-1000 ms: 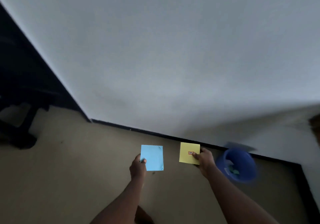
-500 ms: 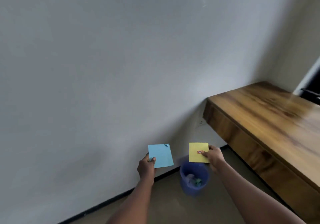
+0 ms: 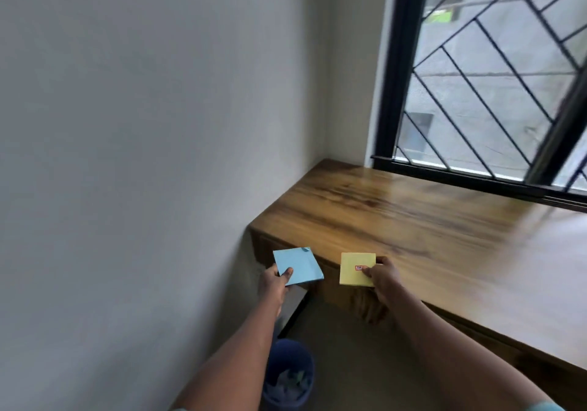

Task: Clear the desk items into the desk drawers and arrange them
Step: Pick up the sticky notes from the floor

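Nearest, a blue waste bin [image 3: 287,375] stands on the floor [image 3: 343,347] short of the tabletop's [image 3: 428,229] left corner, partly hidden behind the left forearm, its paper scraps blurred. The left hand's [image 3: 273,286] grip pinches a blue sticky-note pad [image 3: 298,266] just off that corner. The right hand's [image 3: 382,280] grip pinches a yellow sticky-note pad [image 3: 355,267] over the tabletop's front edge, its red label unreadable. The wooden tabletop meets a grey wall [image 3: 143,125] and runs beneath a barred window [image 3: 492,77].
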{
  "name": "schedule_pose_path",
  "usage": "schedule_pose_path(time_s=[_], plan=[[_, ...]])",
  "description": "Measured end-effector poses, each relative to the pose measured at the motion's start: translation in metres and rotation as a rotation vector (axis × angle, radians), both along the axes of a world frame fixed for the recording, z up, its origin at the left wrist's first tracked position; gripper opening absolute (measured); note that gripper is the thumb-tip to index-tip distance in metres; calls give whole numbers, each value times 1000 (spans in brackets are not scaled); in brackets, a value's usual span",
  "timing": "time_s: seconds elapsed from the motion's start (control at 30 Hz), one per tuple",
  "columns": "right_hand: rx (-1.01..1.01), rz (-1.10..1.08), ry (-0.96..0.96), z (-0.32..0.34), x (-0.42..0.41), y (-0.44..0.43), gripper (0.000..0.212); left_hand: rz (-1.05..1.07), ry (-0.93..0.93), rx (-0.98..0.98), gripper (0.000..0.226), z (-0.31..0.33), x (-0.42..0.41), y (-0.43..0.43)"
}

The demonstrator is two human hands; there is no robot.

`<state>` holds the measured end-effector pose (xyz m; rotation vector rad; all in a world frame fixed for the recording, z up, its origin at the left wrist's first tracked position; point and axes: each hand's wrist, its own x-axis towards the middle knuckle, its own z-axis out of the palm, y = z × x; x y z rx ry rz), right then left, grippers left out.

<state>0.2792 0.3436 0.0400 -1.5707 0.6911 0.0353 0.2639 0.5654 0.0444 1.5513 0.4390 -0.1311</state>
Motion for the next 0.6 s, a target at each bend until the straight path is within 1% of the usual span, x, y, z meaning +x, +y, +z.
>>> schedule_pose_path(time_s=[0.07,0.13,0.23,0.3,0.43,0.53,0.6], plan=[[7,-38,10,-4,23,-23,36,-52,-12,25,38,3,34,-20],[59,-67,-4,2,45,-41,30,-102,-24,114,39,3,72,-40],[77,-76,-1,4,86,-62,32,-161,-21,254,41,4,120,-63],[28,-63,17,0,113,-73,33,-155,-12,338,41,5,149,-76],[-119,-21,73,0,154,-91,35,-148,22,403,47,2,195,-99],[-229,29,112,-2,172,-95,41,-177,42,466,47,-4,213,-112],[-260,53,136,-6,181,-97,40,-173,46,507,44,-8,224,-118]])
